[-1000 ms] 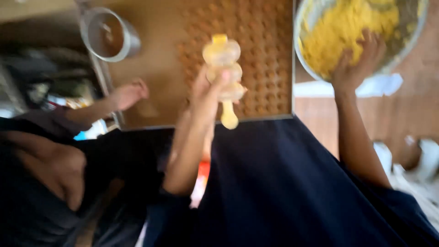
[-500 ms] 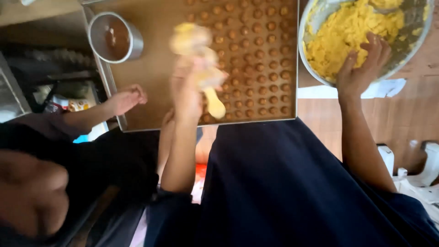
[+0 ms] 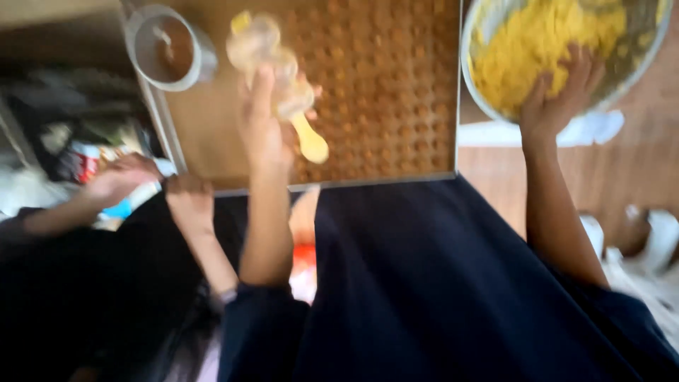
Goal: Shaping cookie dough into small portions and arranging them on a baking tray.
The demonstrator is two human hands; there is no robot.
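My left hand (image 3: 263, 131) is closed around a clear piping bag (image 3: 272, 60) of pale yellow dough, its yellow tip (image 3: 311, 141) pointing down toward me. It hovers over a brown baking tray (image 3: 205, 141) covered with rows of small round brown cookies (image 3: 396, 92). My right hand (image 3: 559, 99) grips the near rim of a metal bowl (image 3: 640, 78) full of yellow dough (image 3: 537, 42) at the top right. The picture is blurred by motion.
A round metal cup (image 3: 170, 48) with brown contents sits on the tray's far left corner. Another person's two hands (image 3: 120, 178) (image 3: 189, 204) work at the tray's left edge, one holding a small white and blue thing. A wooden surface (image 3: 622, 177) lies on the right.
My left hand has carried the piping bag leftward across the tray. The other person's hand has dropped away from the tray's edge. My right hand stays on the bowl.
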